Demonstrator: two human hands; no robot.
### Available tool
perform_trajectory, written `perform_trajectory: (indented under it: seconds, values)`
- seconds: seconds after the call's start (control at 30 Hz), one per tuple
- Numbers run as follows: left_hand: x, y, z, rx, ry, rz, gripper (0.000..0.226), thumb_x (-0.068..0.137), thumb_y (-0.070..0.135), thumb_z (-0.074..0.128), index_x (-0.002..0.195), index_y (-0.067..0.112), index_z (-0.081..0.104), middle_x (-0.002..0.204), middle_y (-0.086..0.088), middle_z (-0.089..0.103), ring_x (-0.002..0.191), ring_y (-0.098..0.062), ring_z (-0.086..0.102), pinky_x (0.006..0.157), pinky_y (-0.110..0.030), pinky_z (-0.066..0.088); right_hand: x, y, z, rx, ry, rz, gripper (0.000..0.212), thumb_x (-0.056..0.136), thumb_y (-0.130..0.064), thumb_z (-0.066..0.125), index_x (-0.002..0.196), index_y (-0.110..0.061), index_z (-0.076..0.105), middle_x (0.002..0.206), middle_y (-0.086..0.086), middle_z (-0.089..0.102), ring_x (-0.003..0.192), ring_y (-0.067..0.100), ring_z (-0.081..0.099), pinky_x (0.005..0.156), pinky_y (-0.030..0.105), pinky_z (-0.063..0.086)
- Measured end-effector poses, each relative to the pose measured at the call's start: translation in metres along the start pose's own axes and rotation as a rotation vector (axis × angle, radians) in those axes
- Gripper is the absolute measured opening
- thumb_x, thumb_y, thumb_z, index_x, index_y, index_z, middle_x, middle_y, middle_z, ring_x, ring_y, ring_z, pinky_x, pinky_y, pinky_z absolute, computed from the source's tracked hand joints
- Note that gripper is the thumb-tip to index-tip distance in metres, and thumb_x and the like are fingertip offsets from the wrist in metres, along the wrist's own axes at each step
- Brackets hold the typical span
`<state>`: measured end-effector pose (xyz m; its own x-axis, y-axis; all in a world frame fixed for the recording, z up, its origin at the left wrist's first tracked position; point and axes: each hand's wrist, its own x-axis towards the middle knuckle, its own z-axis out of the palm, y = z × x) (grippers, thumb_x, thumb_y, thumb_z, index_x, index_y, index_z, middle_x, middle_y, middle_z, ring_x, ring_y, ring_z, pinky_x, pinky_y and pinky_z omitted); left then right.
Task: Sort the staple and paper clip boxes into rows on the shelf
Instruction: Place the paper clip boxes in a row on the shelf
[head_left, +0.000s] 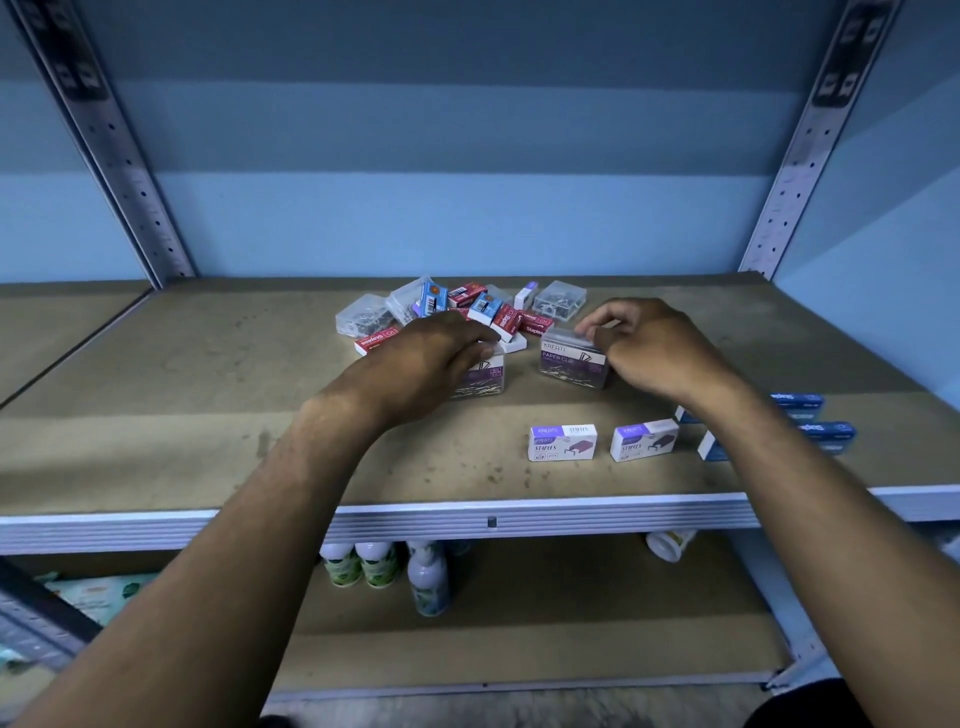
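Two clear paper clip boxes with purple labels stand mid-shelf. My left hand (434, 358) grips the left paper clip box (480, 382) from above and hides most of it. My right hand (647, 345) pinches the top right edge of the right paper clip box (571, 361). Behind them lies a jumbled pile (467, 309) of red and blue staple boxes and clear clip boxes. Near the front edge two white-purple staple boxes (562, 442) (644, 439) stand side by side. Blue staple boxes (826, 434) sit at the right, partly behind my right forearm.
The brown shelf board (208, 415) has a white front rail (571, 517). Grey perforated uprights (117, 156) (810, 145) rise at both back corners. On the lower shelf stand several bottles (379, 566) and, at the left, packets (93, 592).
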<state>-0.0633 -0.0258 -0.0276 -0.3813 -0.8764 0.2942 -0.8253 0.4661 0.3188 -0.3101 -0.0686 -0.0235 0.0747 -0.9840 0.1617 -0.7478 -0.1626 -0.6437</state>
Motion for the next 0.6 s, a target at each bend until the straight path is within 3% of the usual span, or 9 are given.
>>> perform_trajectory:
  seconds: [0.17,0.23,0.33,0.4,0.5,0.6]
  values:
    - [-0.001,0.004,-0.001,-0.020,0.005,-0.051,0.032,0.103,0.030,0.042,0.119,0.013,0.063,0.120,-0.006,0.065,0.110,-0.024,0.057,0.094,-0.036,0.043,-0.001,0.001,0.001,-0.043,0.004,-0.031,0.027,0.100,-0.025,0.048,0.098,-0.032,0.074,0.109,-0.010,0.074,0.096,0.008,0.065,0.066,0.008,0.040]
    - [-0.001,0.003,-0.001,-0.019,-0.003,-0.100,0.035,0.101,0.036,0.046,0.127,0.019,0.060,0.130,-0.002,0.061,0.118,-0.021,0.054,0.099,-0.028,0.041,-0.001,0.001,0.002,-0.020,0.000,-0.024,0.026,0.100,-0.028,0.048,0.103,-0.032,0.073,0.113,-0.010,0.073,0.098,0.007,0.063,0.069,0.011,0.040]
    - [-0.002,-0.001,0.000,0.013,0.010,-0.111,0.043,0.094,0.042,0.057,0.135,0.027,0.054,0.137,0.004,0.056,0.124,-0.015,0.050,0.095,-0.021,0.034,-0.002,-0.002,0.002,0.019,0.013,-0.025,0.018,0.096,-0.037,0.058,0.108,-0.031,0.071,0.108,-0.012,0.072,0.091,0.001,0.061,0.066,0.004,0.036]
    - [-0.003,-0.003,-0.001,0.011,0.033,-0.094,0.043,0.091,0.038,0.063,0.133,0.027,0.056,0.134,0.004,0.058,0.121,-0.014,0.052,0.093,-0.019,0.035,-0.003,-0.005,0.001,0.005,0.021,-0.046,0.025,0.092,-0.038,0.066,0.116,-0.029,0.069,0.109,-0.012,0.069,0.093,0.001,0.058,0.063,-0.003,0.031]
    - [-0.005,-0.009,-0.004,0.021,0.055,-0.067,0.042,0.089,0.028,0.066,0.130,0.025,0.060,0.131,0.003,0.061,0.120,-0.016,0.054,0.095,-0.021,0.038,-0.005,-0.009,0.002,-0.035,-0.013,-0.061,0.035,0.086,-0.033,0.073,0.120,-0.029,0.067,0.111,-0.010,0.068,0.098,0.003,0.059,0.066,-0.002,0.030]
    - [-0.009,-0.016,-0.008,0.041,0.056,-0.048,0.040,0.090,0.026,0.065,0.130,0.025,0.063,0.132,0.004,0.063,0.121,-0.016,0.055,0.094,-0.021,0.039,-0.006,-0.011,0.002,-0.077,-0.034,-0.064,0.031,0.084,-0.024,0.075,0.114,-0.030,0.070,0.107,-0.010,0.071,0.090,0.003,0.061,0.062,0.000,0.033]
